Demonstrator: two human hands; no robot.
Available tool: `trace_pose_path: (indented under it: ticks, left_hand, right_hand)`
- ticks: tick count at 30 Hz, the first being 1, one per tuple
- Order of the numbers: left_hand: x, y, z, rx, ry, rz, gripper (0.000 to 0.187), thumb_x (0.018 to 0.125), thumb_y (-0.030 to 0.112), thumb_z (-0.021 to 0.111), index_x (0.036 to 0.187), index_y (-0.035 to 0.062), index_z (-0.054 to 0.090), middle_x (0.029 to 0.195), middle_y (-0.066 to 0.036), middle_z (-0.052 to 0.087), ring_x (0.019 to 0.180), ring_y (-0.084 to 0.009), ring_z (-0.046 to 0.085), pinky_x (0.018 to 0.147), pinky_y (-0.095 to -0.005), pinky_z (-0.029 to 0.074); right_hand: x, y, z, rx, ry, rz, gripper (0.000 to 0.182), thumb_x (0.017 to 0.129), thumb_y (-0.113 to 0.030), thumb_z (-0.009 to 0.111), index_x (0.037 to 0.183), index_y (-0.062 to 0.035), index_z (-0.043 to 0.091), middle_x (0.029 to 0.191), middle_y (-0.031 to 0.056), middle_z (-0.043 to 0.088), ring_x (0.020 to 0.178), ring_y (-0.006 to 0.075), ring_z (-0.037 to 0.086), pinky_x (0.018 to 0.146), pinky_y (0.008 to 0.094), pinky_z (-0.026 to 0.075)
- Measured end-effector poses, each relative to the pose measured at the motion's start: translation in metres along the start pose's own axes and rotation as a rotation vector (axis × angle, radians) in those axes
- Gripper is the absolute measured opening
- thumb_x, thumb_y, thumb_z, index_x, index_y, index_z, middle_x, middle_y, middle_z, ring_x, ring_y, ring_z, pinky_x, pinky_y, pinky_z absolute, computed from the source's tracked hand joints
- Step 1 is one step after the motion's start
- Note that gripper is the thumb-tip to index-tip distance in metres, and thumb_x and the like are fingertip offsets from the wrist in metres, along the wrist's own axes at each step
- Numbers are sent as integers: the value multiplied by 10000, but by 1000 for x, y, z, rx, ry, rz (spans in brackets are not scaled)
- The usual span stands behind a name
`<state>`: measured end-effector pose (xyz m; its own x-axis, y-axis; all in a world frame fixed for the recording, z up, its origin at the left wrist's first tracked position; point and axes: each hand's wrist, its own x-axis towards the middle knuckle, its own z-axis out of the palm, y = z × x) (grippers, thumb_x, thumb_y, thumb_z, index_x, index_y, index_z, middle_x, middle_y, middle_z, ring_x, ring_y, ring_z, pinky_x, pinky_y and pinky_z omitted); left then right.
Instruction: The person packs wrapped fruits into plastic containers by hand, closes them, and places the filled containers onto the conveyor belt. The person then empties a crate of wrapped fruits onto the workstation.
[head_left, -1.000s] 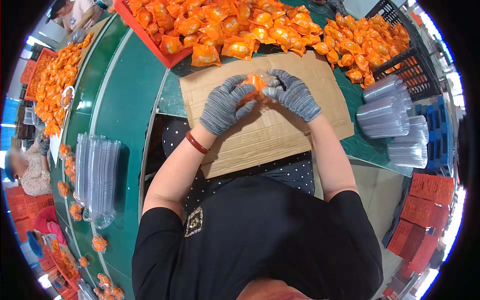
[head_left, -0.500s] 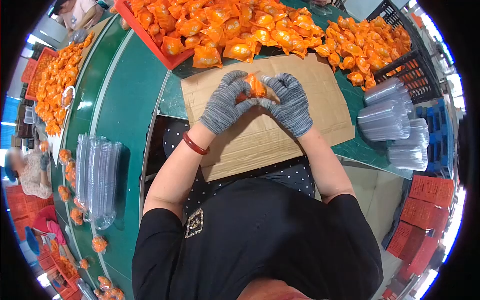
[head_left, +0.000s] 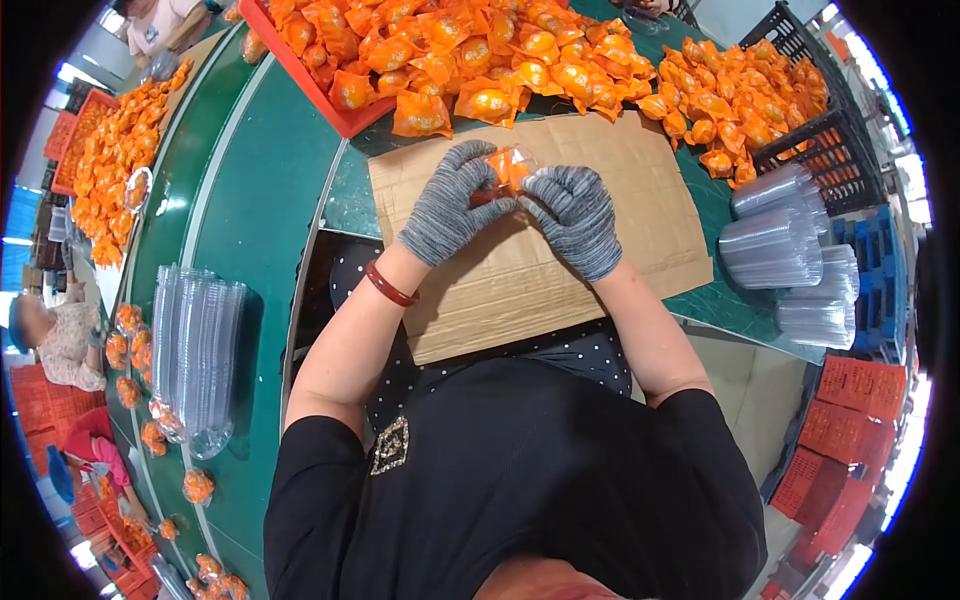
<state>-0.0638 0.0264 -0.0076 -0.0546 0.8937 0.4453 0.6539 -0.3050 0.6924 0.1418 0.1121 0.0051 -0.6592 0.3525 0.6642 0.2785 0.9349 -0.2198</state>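
Note:
Between my two hands, above the cardboard sheet, is a small clear plastic tub [head_left: 512, 162] with orange-wrapped contents. My left hand [head_left: 450, 207], in a grey knit glove, is wrapped round the tub's left side, thumb along its near edge. On the other side my right hand [head_left: 578, 222], gloved alike, has its fingers curled in and pinches the near right edge. Both thumbs come close together at the front of the tub. Beneath lies the flat brown cardboard [head_left: 600, 260].
A red crate [head_left: 345, 118] heaped with orange-wrapped round packets [head_left: 490, 100] stands beyond the cardboard. More packets spill from a black crate [head_left: 815, 150]. Stacked clear tubs [head_left: 770, 245] are at right, others [head_left: 195, 350] at left by the green conveyor [head_left: 265, 160]. Co-workers sit leftward.
My right hand's fingers have curled in and moved from over the tub's right side toward its near edge. More of the tub's clear top shows; my left hand keeps its hold.

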Motion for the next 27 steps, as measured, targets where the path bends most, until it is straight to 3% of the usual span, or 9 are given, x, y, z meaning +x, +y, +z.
trace_pose_path:
  ticks: [7,10,13,16,19,22,27]
  left_hand:
    - [1,3,6,144,48,49,338,793,162,851,1009,31,626,1312,-201,576,1179,-354,590,970,-409,533]
    - [1,9,9,186,43,77,317,795,128,833,1016,35,624,1312,-202,583,1197,-377,582,999,-422,515]
    - [2,10,7,86,4,-1,311,797,101,819,1033,45,624,1329,-197,579,1214,-372,576,1020,-424,502]
    - [-1,7,4,31,26,-30,305,797,81,813,1036,55,625,1337,-195,577,1230,-363,566,1033,-422,491]
    - [-1,4,0,26,8,-31,292,809,87,811,1033,57,626,1328,-193,574,1222,-359,566,1025,-412,496]
    - [1,1,-4,-112,-17,-70,281,822,104,808,1036,57,631,1313,-187,571,1211,-354,565,1017,-405,498]
    - [2,-8,-2,32,-14,67,282,826,113,811,1038,52,635,1307,-184,570,1199,-339,570,996,-394,508]
  right_hand:
    - [6,7,-8,16,-93,72,223,826,-259,761,979,-98,747,911,84,679,880,288,642,780,443,498]
    - [7,10,-13,-61,-95,-59,209,824,-274,765,945,-105,747,874,71,666,891,282,635,813,444,484]
    - [5,10,-8,-83,-199,54,241,794,-263,796,961,-105,725,931,74,658,925,289,622,857,445,472]
    - [4,7,5,-1,90,27,307,762,-227,820,1015,-110,691,1008,88,647,958,303,611,880,443,474]
    - [12,6,2,52,80,-88,380,748,-189,827,1083,-118,663,1058,102,638,987,312,601,905,450,472]
    - [7,13,8,92,27,-34,371,759,-177,811,1096,-127,666,1070,101,646,1008,314,604,925,460,471]
    - [3,13,8,86,-32,26,391,750,-170,804,1117,-132,673,1097,99,651,1043,314,607,964,463,464]
